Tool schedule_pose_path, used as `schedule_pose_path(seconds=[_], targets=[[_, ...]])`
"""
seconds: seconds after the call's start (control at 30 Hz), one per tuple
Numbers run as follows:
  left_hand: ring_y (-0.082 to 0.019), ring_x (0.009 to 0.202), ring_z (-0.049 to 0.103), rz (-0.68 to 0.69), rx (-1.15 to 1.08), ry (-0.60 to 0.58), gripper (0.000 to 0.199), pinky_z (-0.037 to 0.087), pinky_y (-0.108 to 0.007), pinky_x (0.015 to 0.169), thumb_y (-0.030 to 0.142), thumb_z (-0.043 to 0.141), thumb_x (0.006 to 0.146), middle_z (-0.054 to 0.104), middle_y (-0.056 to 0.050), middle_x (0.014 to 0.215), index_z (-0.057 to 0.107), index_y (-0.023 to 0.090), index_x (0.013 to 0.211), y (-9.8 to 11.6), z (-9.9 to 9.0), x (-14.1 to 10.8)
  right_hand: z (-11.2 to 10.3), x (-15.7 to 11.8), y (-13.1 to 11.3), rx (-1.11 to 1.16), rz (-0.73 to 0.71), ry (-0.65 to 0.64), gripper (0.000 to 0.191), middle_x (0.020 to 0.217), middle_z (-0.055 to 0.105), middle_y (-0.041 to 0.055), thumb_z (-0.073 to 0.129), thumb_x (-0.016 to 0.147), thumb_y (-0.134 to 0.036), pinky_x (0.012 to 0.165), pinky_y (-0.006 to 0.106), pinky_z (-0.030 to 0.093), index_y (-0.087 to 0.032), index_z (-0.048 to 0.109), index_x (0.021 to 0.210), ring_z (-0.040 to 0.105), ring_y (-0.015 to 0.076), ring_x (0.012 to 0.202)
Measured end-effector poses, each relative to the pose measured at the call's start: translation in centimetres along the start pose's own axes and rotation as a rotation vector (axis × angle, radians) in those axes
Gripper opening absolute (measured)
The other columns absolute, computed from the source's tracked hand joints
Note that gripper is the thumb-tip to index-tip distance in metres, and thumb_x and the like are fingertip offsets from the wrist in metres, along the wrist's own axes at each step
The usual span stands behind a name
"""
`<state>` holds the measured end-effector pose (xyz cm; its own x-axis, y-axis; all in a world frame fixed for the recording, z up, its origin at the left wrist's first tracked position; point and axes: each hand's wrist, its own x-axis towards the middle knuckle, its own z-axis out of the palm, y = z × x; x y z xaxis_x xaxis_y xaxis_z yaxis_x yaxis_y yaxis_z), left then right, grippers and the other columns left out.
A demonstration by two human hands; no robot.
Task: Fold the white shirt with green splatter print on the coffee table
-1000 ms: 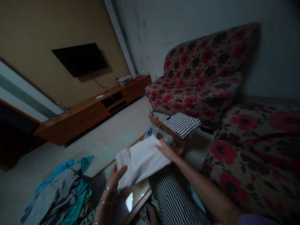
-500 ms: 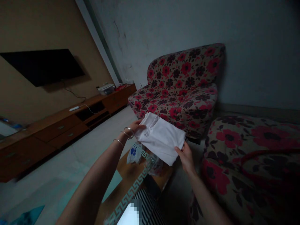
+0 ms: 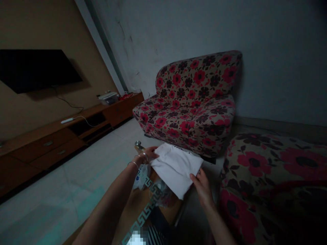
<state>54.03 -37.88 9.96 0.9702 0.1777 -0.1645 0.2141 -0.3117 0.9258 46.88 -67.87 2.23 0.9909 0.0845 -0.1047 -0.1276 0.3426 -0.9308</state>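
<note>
A folded white cloth is held flat over the far end of a low glass-topped table with a Greek-key border. My left hand, with silver bangles at the wrist, grips the cloth's left edge. At the right corner my right hand pinches it between thumb and fingers. Dark marks show on the cloth's far edge. Beneath and left of it lie a clear plastic bag with blue print and another clear bag.
A floral sofa stands beyond the table, and another floral seat is at the right. Along the left wall runs a wooden cabinet below a television. Striped fabric shows at the bottom.
The cloth and both hands sit lower in view. The cloth looks spread wider, with dark marks now at its far edge. The table's far corner has come into view.
</note>
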Motion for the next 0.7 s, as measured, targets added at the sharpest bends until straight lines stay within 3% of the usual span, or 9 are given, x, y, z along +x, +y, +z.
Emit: schedule_pose_path(seconds=[0.13,0.23,0.3,0.37,0.47,0.53,0.63,0.7], targets=[[-0.022,0.086,0.062,-0.044,0.113,-0.056,0.043,0.049,-0.030,0.081,0.026,0.077,0.057,0.070,-0.005,0.090,0.068,0.015,0.098,-0.9,0.3,1.6,-1.3,1.0,1.4,-0.077,0.024,0.046,0.085,0.117,0.064,0.0152,0.067,0.072,-0.047,0.085,0.037,0.052,-0.015,0.031,0.141,0.062,0.0253,0.105],[-0.023,0.082,0.061,-0.057,0.215,0.071,0.023,0.048,-0.032,0.080,0.029,0.070,0.069,0.069,-0.007,0.084,0.068,0.014,0.087,-1.2,1.7,1.8,-3.4,1.5,2.5,-0.205,0.093,0.138,0.082,0.106,0.067,0.0135,0.062,0.075,-0.054,0.067,0.036,0.055,-0.016,0.033,0.141,0.065,0.0253,0.087],[-0.025,0.091,0.059,-0.035,0.262,0.219,0.016,0.046,-0.035,0.086,0.027,0.062,0.078,0.067,-0.011,0.089,0.067,0.014,0.085,-1.0,2.6,1.2,-4.5,1.7,1.9,-0.375,-0.022,0.258,0.076,0.105,0.065,0.0130,0.057,0.078,-0.054,0.070,0.038,0.054,-0.016,0.036,0.141,0.064,0.0252,0.087],[-0.026,0.105,0.053,0.026,0.327,0.375,0.016,0.040,-0.037,0.095,0.024,0.054,0.083,0.063,-0.013,0.101,0.065,0.015,0.091,-0.6,3.5,0.1,-4.7,1.9,0.1,-0.592,-0.264,0.329,0.062,0.113,0.060,0.0137,0.053,0.083,-0.050,0.085,0.041,0.050,-0.017,0.045,0.135,0.059,0.0261,0.101],[-0.026,0.111,0.047,0.202,0.480,0.531,0.020,0.036,-0.039,0.100,0.018,0.049,0.083,0.056,-0.012,0.110,0.061,0.017,0.099,-0.3,4.7,-3.0,-3.5,2.9,-3.2,-0.819,-0.592,0.224,0.036,0.119,0.057,0.0121,0.043,0.090,-0.034,0.098,0.042,0.041,-0.020,0.060,0.118,0.052,0.0240,0.112],[-0.025,0.102,0.050,0.232,0.521,0.619,0.018,0.040,-0.039,0.094,0.015,0.048,0.080,0.056,-0.010,0.101,0.059,0.017,0.095,-0.5,5.9,-6.0,-2.6,4.1,-4.5,-0.895,-0.689,0.165,0.032,0.114,0.059,0.0112,0.040,0.090,-0.027,0.098,0.040,0.040,-0.020,0.064,0.109,0.053,0.0227,0.109],[-0.023,0.084,0.052,0.124,0.435,0.639,0.010,0.045,-0.038,0.080,0.021,0.046,0.084,0.053,-0.007,0.085,0.056,0.020,0.083,-0.9,8.8,-11.3,-2.9,6.9,-4.4,-1.022,-0.650,0.225,0.031,0.107,0.061,0.0142,0.045,0.087,-0.032,0.094,0.043,0.040,-0.016,0.066,0.104,0.053,0.0257,0.103],[-0.024,0.083,0.053,0.144,0.408,0.528,0.014,0.045,-0.038,0.077,0.030,0.047,0.087,0.053,-0.008,0.087,0.058,0.022,0.085,-1.2,11.5,-14.7,-4.1,8.8,-3.5,-1.080,-0.530,0.238,0.035,0.098,0.062,0.0154,0.050,0.084,-0.041,0.091,0.043,0.041,-0.014,0.067,0.097,0.053,0.0272,0.097]])
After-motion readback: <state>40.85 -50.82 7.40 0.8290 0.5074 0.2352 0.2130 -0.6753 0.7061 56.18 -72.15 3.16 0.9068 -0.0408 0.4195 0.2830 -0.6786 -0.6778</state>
